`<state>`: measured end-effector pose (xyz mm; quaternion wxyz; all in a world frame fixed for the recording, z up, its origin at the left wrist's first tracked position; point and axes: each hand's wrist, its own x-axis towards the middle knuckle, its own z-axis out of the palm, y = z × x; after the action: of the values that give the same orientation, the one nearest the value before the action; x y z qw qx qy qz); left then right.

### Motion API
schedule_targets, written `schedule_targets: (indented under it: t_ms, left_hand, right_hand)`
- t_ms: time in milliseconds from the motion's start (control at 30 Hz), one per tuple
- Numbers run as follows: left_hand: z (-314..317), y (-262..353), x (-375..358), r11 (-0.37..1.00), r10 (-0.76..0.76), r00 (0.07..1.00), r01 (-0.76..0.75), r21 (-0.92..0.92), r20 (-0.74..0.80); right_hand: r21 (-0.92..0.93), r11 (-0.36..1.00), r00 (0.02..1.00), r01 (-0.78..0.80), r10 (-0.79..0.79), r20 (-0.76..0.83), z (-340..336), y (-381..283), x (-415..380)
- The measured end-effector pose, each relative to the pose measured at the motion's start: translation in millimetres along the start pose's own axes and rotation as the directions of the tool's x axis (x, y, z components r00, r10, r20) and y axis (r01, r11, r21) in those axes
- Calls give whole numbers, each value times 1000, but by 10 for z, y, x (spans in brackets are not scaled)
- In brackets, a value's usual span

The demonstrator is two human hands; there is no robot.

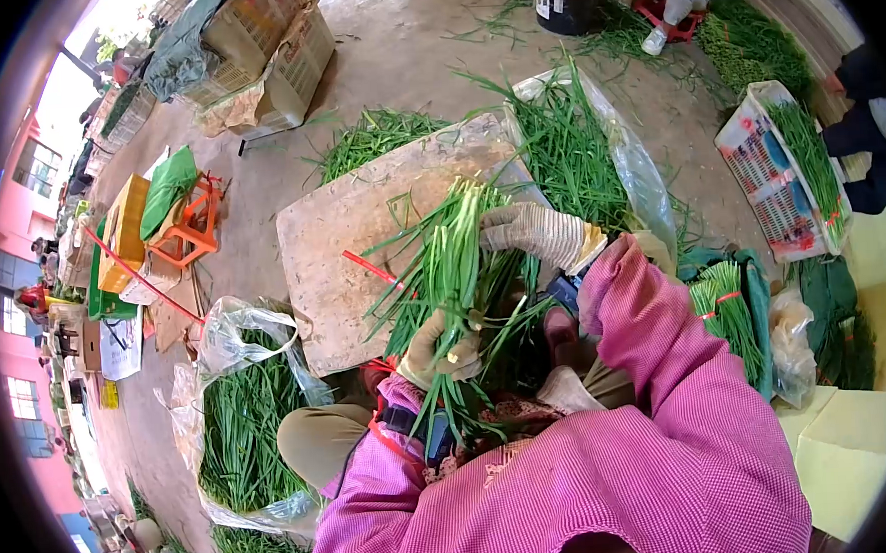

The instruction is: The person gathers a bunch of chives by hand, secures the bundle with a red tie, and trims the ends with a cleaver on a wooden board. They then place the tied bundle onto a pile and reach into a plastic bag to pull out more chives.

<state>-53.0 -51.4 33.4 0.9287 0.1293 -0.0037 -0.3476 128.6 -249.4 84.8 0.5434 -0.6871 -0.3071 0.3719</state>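
Observation:
A bunch of garlic chives point(454, 261) stands above my lap with its pale stem ends pointing away from me. My left hand point(442, 349), in a light work glove, is closed around the leafy lower part. My right hand point(546, 233), in a striped knit glove, presses curled fingers to the bunch's right side near the pale stems; its fingertips are partly hidden. Behind the bunch lies a worn board point(335, 232). A red strip point(370, 267) crosses the board and disappears under the leaves.
Plastic bags of chives stand at left point(255, 417) and beyond the board point(572, 155). Tied chives point(727, 307) lie at my right, near a white crate point(767, 184). An orange stool point(192, 235) and stacked crates point(262, 71) stand farther left. Another person sits at top right.

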Motion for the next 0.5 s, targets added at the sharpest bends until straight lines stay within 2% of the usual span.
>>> schedule_targets:
  t_ms: [67, 100, 133, 167, 200, 233, 267, 333, 367, 400, 467, 500]
  left_hand:
    - [37, 33, -20, 1000, -9, 1000, 9, 9, 8]
    - [62, 29, -55, 1000, 21, 1000, -20, 8, -20]
    - [41, 44, -73, 1000, 20, 1000, -20, 7, -22]
    - [5, 62, -88, 989, 48, 996, -37, 141, -73]
    - [-14, 70, -97, 961, 82, 989, -47, 272, -120]
    - [158, 61, -91, 961, 124, 931, -26, 277, -342]
    - [257, 89, -73, 961, 123, 932, -26, 276, -341]
    - [363, 131, -35, 810, 185, 794, 210, 547, -579]
    - [355, 126, -51, 768, 230, 796, 205, 607, -560]
    - [376, 121, -66, 768, 226, 796, 209, 605, -562]
    - [453, 109, -98, 715, 282, 780, 217, 664, -558]
    - [462, 84, -120, 744, 327, 741, 182, 643, -587]
  right_hand:
    - [32, 997, 993, 71, -67, -96, -45, 48, -34]
    - [-219, 890, 903, 400, -424, -72, -153, 215, 113]
    - [-218, 890, 903, 399, -423, -72, -227, 418, 77]
    - [352, 867, 923, 354, -262, -283, -204, 243, -48]
    - [799, 514, 933, 311, -7, -359, -184, 78, -149]
    - [760, 572, 905, 309, 68, -419, -185, 7, -206]
    - [760, 572, 905, 308, 69, -420, -212, 44, -204]
    - [642, 755, 835, 132, 264, -483, -311, 178, -167]
    - [617, 765, 817, 185, 229, -529, -401, 250, -210]
    - [547, 826, 691, 137, 316, -650, -508, 256, -145]
    - [318, 945, 501, -74, 311, -807, -805, 142, -309]
    - [318, 945, 503, -73, 310, -807, -809, 20, -368]
